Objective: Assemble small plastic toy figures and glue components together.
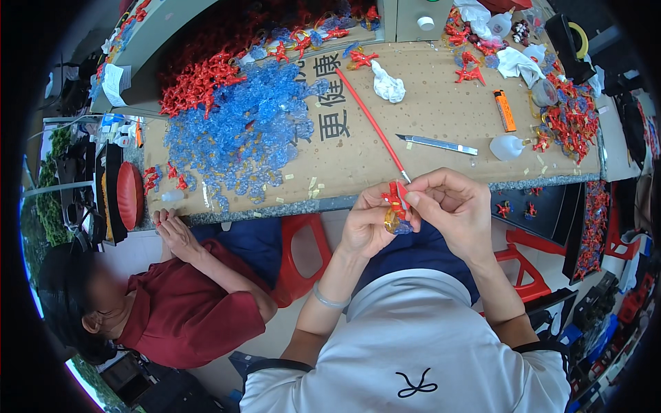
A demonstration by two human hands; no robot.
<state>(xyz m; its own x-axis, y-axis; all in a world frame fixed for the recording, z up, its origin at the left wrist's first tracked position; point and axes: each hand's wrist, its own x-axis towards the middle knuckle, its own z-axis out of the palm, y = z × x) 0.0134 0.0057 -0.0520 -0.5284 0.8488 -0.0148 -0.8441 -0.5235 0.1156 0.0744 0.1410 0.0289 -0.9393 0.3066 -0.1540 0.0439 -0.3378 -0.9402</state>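
In front of my body, above the table's near edge, my left hand (370, 227) grips a small red plastic figure (394, 197) with yellow and clear blue parts at its lower end. My right hand (454, 210) meets it from the right, thumb and forefinger closed on the figure's upper part; the fingers hide the exact contact. Just beyond my fingertips lies a thin red-handled brush (372, 121), slanting away to the far left. A craft knife (436, 144) rests on the table to the right of the brush.
Left on the table (275, 196) spreads a heap of clear blue pieces (241, 124) beside piled red figures (200, 82). Rightward are an orange box cutter (505, 111), a squeeze bottle (507, 146) and more figures (571, 117). At left sits a co-worker (186, 303), hand on the table edge.
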